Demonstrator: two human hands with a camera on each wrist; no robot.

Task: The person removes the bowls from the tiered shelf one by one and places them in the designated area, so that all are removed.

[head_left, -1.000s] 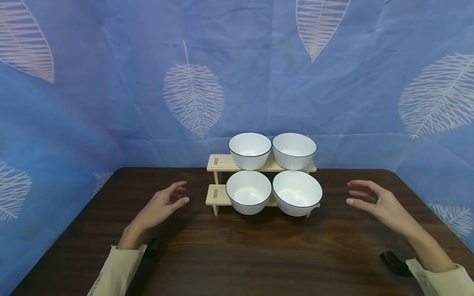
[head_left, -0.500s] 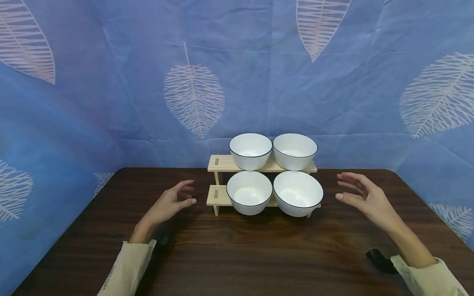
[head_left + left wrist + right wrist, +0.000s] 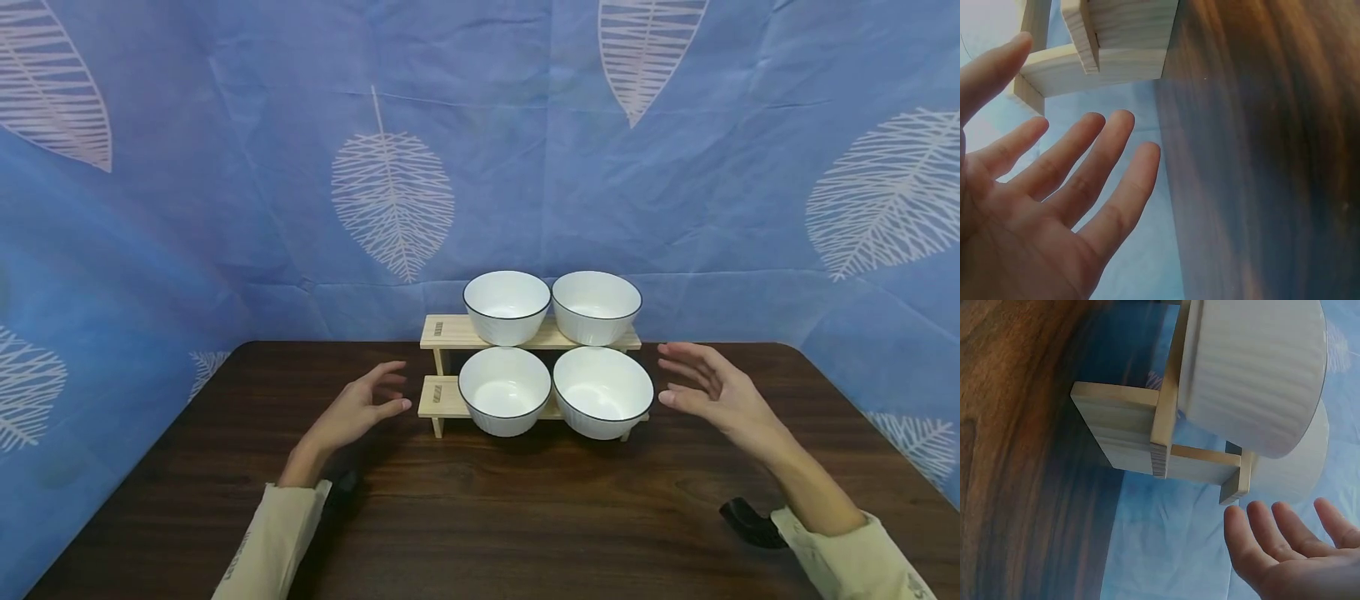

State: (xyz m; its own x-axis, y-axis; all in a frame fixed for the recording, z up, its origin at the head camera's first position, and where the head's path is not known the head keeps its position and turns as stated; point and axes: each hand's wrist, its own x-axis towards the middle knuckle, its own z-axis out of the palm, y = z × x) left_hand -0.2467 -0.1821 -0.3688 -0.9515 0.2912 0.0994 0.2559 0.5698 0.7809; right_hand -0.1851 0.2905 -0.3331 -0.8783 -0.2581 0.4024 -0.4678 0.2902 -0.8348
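A two-tier wooden rack (image 3: pixel 442 406) stands near the back of the table, two white dark-rimmed bowls on each tier. On the lower tier are a left bowl (image 3: pixel 504 392) and a right bowl (image 3: pixel 603 392); behind and above them sit an upper left bowl (image 3: pixel 507 307) and an upper right bowl (image 3: pixel 596 307). My left hand (image 3: pixel 356 412) is just left of the rack, fingers spread and relaxed, palm toward it. To the right, my right hand (image 3: pixel 712 392) hovers close beside the lower right bowl, its fingers (image 3: pixel 1244 534) loosely extended. Both hands hold nothing.
The dark wood-grain table (image 3: pixel 480 517) stretches in front of the rack. A blue cloth (image 3: pixel 495 167) with white leaf prints hangs right behind the table's back edge. Black wrist gear (image 3: pixel 752 523) juts out below the right forearm.
Both hands have moved inward toward the rack, the left one rightward and the right one leftward and slightly up in the view. The rack and bowls have stayed in place.
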